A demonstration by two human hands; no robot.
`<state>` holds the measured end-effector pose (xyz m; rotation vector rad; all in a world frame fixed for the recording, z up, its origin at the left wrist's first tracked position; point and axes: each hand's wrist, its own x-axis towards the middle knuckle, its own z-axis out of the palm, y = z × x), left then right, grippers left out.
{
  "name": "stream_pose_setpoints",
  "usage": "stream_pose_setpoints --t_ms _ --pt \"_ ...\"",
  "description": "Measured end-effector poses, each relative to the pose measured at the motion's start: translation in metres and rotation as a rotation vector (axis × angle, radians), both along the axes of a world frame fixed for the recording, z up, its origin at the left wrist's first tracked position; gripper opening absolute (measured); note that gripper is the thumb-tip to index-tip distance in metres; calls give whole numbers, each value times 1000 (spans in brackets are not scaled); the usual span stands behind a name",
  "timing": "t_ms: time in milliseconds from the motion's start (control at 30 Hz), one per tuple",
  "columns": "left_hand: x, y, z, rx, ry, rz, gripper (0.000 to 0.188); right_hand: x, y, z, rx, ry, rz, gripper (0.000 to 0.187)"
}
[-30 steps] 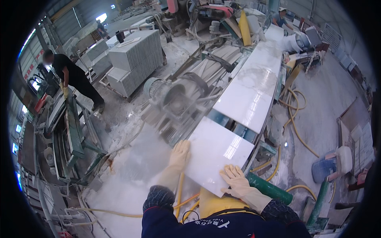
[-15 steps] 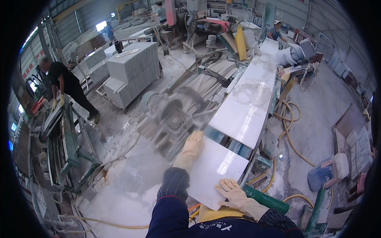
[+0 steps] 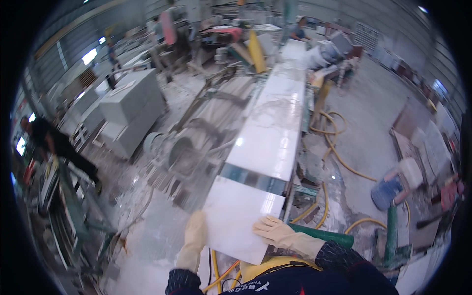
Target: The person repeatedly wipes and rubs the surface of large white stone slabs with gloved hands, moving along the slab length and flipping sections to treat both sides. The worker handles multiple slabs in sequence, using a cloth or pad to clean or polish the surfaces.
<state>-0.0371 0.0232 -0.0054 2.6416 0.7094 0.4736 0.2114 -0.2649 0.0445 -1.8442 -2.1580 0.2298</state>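
A flat, white stone slab (image 3: pixel 241 216) lies at the near end of a conveyor bed (image 3: pixel 253 179), just in front of me. My left hand (image 3: pixel 196 230), in a cream rubber glove, is closed on its left edge, with its thumb out of sight and its fingers a little blurred. On the slab's right edge my right hand (image 3: pixel 278 232), gloved alike, rests palm down with the fingers stretched out. A longer white slab (image 3: pixel 268 132) lies farther along the bed, parted from the near one by a teal gap.
Yellow hoses (image 3: pixel 344 164) coil on the floor to the right, beside a blue plastic container (image 3: pixel 387 194). A green pipe (image 3: pixel 324 236) lies by my right forearm. Dusty machinery (image 3: pixel 182 152) flanks the bed on the left. Beyond are stacked slabs (image 3: pixel 130 108) and a person in black (image 3: pixel 64 147).
My left hand has moved from the near slab's far left corner back along its left edge, toward me. My right hand stays at the right edge. The whole view has shifted.
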Motion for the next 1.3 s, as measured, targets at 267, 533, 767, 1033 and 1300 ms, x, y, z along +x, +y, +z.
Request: stream_pose_setpoints --t_ms 267,533,767,1033,1300 --pt "-89 -48 -9 66 -71 73 49 41 27 15 130 -177 -138 49" --pt "-31 -147 -36 -573 -314 335 48 83 60 -25 -56 192 -536 60" --pt "8 -152 -34 -1013 -332 383 47 71 80 4 -54 365 -636 54" --pt "11 -140 -24 -1128 -325 455 46 9 47 73 -319 660 -649 39" --pt "37 -153 13 -1138 -357 324 46 -11 -138 34 132 990 -913 43"
